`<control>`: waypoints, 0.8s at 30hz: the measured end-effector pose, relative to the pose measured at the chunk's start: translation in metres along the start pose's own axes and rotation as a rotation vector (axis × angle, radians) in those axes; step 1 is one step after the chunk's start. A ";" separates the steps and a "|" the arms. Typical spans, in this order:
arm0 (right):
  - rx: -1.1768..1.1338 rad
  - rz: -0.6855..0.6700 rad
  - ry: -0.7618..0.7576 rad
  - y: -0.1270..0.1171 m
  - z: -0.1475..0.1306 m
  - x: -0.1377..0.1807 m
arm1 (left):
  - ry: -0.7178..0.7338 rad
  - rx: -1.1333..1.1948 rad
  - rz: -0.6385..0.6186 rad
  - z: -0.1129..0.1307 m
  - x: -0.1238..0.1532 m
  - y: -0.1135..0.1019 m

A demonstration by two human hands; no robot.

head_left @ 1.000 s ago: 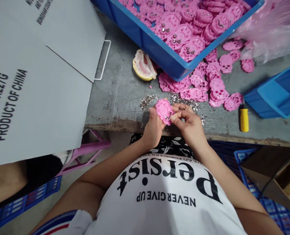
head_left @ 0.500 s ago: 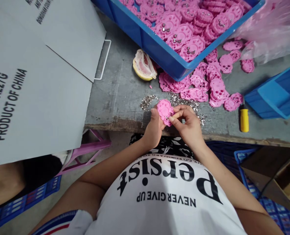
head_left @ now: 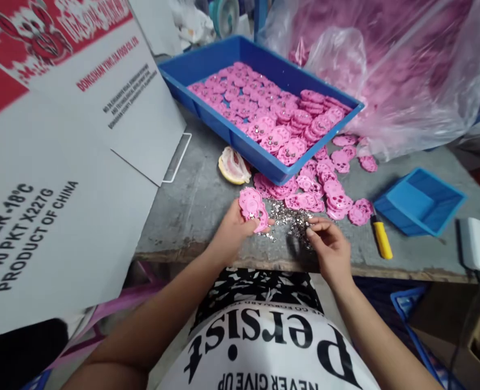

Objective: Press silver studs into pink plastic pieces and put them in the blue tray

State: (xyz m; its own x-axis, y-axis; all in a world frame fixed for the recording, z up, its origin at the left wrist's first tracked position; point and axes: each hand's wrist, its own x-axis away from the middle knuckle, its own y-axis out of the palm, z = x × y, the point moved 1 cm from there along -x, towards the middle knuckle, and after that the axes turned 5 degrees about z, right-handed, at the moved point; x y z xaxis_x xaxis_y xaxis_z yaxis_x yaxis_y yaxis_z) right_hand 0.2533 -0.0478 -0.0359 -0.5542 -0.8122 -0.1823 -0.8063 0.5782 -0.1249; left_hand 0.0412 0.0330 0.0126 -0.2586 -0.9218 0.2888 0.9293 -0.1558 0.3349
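Centrally, the left hand (head_left: 232,230) grips a pink plate (head_left: 252,206), long axis running far-left to near-right; rightward, the right hand (head_left: 332,246), fingers curled, meets the metal bits (head_left: 291,216), any pinched bit indiscernible.

held pink piece (head_left: 250,203): 1 | tray (head_left: 278,174): 1 | bin (head_left: 410,203): 1 | cut fruit (head_left: 234,167): 1
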 end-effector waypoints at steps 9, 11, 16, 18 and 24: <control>0.312 0.005 -0.250 -0.039 0.028 0.014 | 0.233 -0.158 -0.016 0.122 -0.091 0.011; 0.339 0.034 -0.285 -0.042 0.036 0.018 | 0.288 -0.226 0.083 0.148 -0.124 0.014; 0.377 0.065 -0.377 -0.042 0.044 0.019 | 0.395 -0.830 0.318 0.191 -0.196 0.025; 0.389 0.066 -0.403 -0.041 0.045 0.019 | 0.368 -0.980 0.300 0.197 -0.215 0.028; 0.421 0.055 -0.440 -0.045 0.054 0.018 | 0.217 -1.230 0.117 0.196 -0.253 0.015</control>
State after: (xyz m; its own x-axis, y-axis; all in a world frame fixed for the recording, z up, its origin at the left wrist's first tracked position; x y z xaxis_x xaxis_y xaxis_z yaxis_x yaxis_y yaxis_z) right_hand 0.2913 -0.0842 -0.0860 -0.3830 -0.7239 -0.5739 -0.5780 0.6724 -0.4624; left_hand 0.0692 0.3338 0.1202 -0.2178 -0.9737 0.0672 0.6041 -0.1886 -0.7743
